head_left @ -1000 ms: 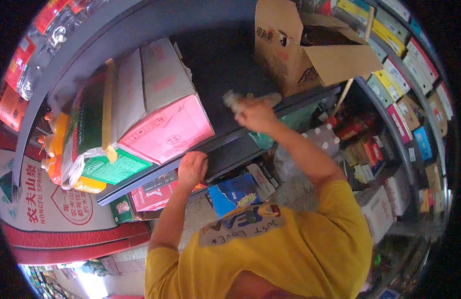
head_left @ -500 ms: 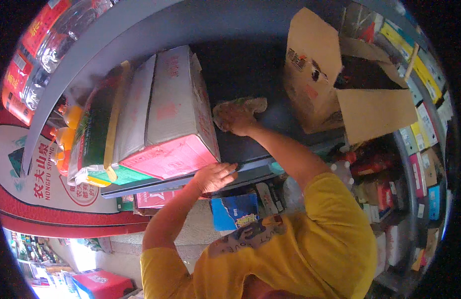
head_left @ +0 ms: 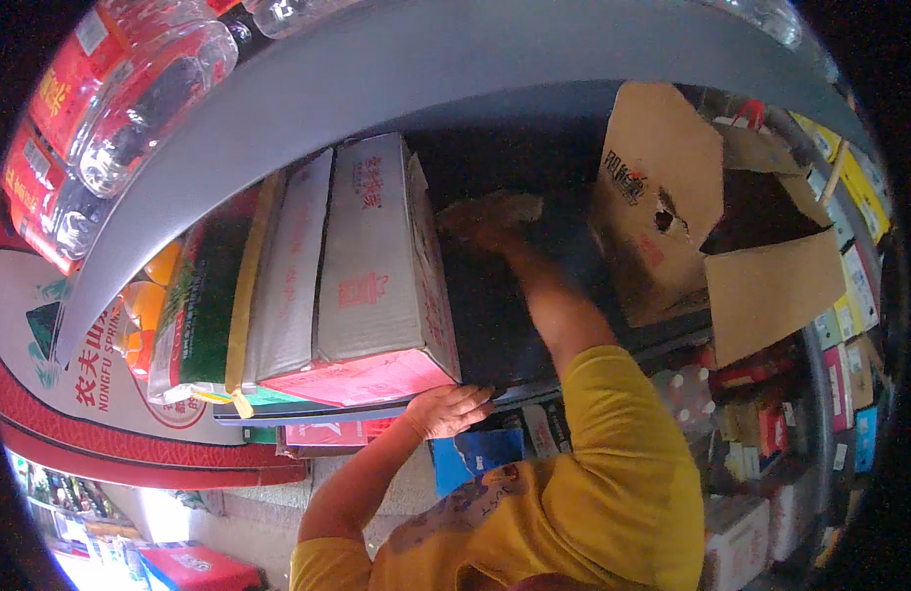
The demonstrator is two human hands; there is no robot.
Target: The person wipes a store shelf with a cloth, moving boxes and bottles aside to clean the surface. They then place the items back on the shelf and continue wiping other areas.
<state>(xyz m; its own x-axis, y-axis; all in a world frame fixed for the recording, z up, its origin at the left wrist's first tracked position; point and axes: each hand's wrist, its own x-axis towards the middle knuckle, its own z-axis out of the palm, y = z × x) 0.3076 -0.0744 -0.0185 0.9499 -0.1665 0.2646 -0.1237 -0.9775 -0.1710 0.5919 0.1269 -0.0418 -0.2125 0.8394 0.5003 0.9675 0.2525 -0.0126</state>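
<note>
Cloth (head_left: 523, 208) lay on the dark shelf (head_left: 490, 330) between grey-pink box (head_left: 376, 276) and open carton (head_left: 657, 187), under your right hand (head_left: 489, 227), grip too dim to tell. Left hand (head_left: 447, 410) lay at the edge, fingers extended. Work looked underway; remainder unclear.

Cardboard boxes (head_left: 376, 266) on dark shelf (head_left: 495, 330)

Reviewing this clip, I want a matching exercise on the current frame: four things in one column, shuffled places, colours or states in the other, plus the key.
1. left hand
2. right hand
3. flapped cardboard box
4. large closed carton

A. grey on top, pink on its front side
B. at the front edge of the shelf
C. brown and standing open
D. at the cloth, farther back

Pairs: 1-B, 2-D, 3-C, 4-A
</note>
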